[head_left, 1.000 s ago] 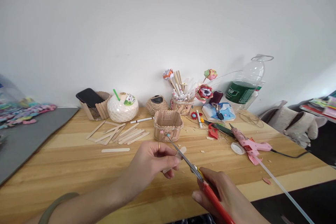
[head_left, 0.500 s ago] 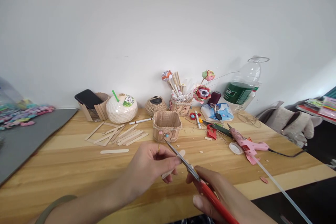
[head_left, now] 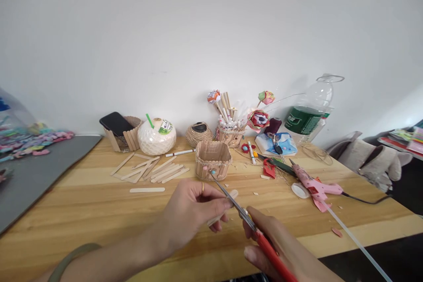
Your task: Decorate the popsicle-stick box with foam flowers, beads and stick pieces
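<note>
Between the thumb and fingers of my left hand [head_left: 201, 205] is a wooden craft stick [head_left: 215, 219], its rounded tip showing beyond my fingertips. My right hand [head_left: 269, 238] grips red-handled scissors [head_left: 269, 249]. The scissor blades lie across the stick beside my left thumb and point toward a small box made of craft sticks [head_left: 213, 163]. That box has a braided rim and small coloured beads on its front. Loose craft sticks [head_left: 168, 172] lie in a pile to the left of the box, and a single stick [head_left: 147, 190] lies nearer to me.
A pink glue gun [head_left: 313, 185] with a long glue stick rests at right. Along the wall stand a phone [head_left: 115, 123] in a stick holder, a white coconut [head_left: 157, 139], a twine ball [head_left: 199, 134], a pen holder [head_left: 229, 136] and a large bottle [head_left: 306, 119].
The whole view has shifted slightly, so everything appears a little farther right. Both hands keep hold of the stick and the scissors, with the blades still across the stick.
</note>
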Motion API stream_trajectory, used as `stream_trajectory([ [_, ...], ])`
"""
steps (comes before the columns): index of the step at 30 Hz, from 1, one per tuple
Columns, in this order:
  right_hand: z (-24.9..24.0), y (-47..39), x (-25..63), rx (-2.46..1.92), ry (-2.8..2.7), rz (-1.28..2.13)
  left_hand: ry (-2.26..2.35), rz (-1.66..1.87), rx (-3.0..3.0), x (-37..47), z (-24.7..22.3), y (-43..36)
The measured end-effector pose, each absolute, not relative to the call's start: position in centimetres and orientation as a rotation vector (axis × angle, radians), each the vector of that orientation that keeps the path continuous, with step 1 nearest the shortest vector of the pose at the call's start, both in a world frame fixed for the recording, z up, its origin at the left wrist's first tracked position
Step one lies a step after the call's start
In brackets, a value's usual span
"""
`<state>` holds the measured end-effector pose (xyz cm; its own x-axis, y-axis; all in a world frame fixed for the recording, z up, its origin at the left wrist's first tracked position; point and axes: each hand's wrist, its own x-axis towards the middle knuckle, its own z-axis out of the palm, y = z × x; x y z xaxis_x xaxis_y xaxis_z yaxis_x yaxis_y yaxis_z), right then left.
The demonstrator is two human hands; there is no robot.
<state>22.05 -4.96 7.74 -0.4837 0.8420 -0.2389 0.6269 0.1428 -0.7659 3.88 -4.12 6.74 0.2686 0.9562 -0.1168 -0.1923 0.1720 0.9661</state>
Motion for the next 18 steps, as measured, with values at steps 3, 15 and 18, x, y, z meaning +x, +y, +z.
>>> stream_trajectory([
  [3,7.9,-5.0,21.9,-1.448,-2.148,1.28,0.944,1.018,1.053,3.9,6.8,-4.1],
  [15,7.3,-4.5,22.3,-1.412,-2.219,1.322,0.98,0.981,1.078,3.8,6.7,-3.9],
  [18,6.9,-4.1,22.9,-1.299,-2.313,1.345,0.973,0.937,1.086,3.8,6.6,-3.9],
])
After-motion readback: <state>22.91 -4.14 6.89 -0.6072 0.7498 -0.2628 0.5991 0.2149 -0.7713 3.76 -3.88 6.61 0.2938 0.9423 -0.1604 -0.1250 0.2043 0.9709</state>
